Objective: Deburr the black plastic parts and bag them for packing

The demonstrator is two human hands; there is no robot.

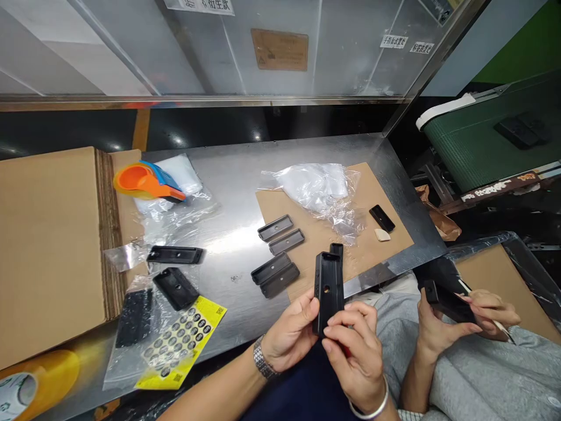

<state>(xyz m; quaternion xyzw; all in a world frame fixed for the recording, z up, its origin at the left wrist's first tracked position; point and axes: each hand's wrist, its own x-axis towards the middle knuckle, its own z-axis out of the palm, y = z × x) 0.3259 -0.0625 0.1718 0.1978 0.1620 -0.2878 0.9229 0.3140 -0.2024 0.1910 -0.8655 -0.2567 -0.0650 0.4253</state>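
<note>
My left hand [291, 332], with a metal watch on the wrist, grips the left side of a long black plastic case [329, 289]. The case is tilted up, its hollow side and a small hole facing me. My right hand [356, 345] has its fingers closed on the lower right edge of the same case. A speck of red shows by the right fingers; what it is I cannot make out. Behind the held case is another black piece [336, 250]. Several similar black cases [275, 275] lie in pairs on the table to the left.
A clear plastic bag [313, 184] and a small black case [382, 218] lie on cardboard [276, 202]. Leftward are orange scoops [146, 181], yellow sticker sheet [193, 345], stacked cardboard [52, 245] and tape roll [39, 383]. At right, a co-worker's hands [442, 327] hold a black case and a thin stick.
</note>
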